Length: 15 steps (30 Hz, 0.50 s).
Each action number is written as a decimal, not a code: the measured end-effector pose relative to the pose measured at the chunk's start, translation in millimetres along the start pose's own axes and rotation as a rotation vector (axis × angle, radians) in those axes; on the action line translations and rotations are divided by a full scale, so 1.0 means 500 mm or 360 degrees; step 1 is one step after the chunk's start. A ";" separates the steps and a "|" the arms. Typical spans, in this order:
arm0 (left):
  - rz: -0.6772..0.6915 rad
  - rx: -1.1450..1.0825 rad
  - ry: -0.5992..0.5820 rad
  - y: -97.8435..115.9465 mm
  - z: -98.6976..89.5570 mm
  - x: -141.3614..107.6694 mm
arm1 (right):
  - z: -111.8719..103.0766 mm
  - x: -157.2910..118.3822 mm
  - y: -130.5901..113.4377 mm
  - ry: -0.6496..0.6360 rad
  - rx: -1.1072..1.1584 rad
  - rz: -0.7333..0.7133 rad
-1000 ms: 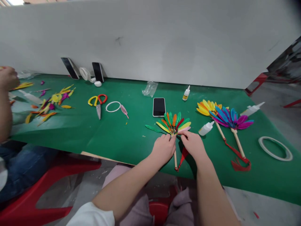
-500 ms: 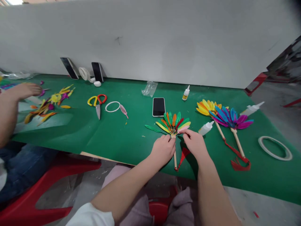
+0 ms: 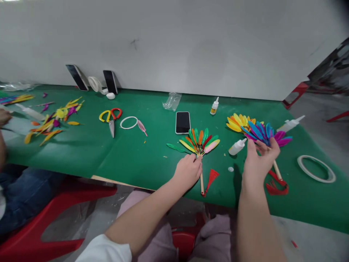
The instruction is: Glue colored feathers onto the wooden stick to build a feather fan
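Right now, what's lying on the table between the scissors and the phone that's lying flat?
Between the scissors and the flat phone lie a white ring and, beside it, a pink feather, as the head view shows.

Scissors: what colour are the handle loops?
The scissors have one yellow loop and one red-orange loop; head view.

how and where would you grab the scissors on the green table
I'd take the scissors by the yellow and red handle loops, coming down from above. They lie flat on the table, loops toward the wall and metal tip toward the person's side, so a grip there should keep fingers off the blades.
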State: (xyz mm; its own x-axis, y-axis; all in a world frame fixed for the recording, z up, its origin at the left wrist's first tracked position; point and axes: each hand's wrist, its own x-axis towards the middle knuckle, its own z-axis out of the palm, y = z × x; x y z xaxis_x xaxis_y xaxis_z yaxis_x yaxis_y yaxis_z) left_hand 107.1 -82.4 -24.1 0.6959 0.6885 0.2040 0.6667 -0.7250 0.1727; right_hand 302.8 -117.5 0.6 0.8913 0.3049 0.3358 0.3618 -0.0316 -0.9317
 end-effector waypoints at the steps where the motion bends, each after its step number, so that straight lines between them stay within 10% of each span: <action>1: 0.0004 0.0002 0.0001 0.000 0.000 0.000 | 0.002 0.003 0.011 -0.0042 -0.0047 0.0076; 11: 0.0041 0.0042 -0.0012 0.000 0.001 0.000 | 0.005 0.012 0.047 -0.0592 -0.0612 0.0174; 15: 0.0059 0.0055 -0.0017 0.000 -0.001 0.004 | 0.021 -0.020 0.004 -0.0515 -0.0191 0.0415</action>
State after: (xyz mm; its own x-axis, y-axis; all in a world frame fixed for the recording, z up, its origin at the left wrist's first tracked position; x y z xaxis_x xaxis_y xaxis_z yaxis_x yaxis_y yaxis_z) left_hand 108.1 -81.0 -23.2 0.7233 0.6613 0.1990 0.6489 -0.7494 0.1316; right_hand 291.9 -110.3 -6.1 0.8324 0.5540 0.0126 0.1819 -0.2516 -0.9506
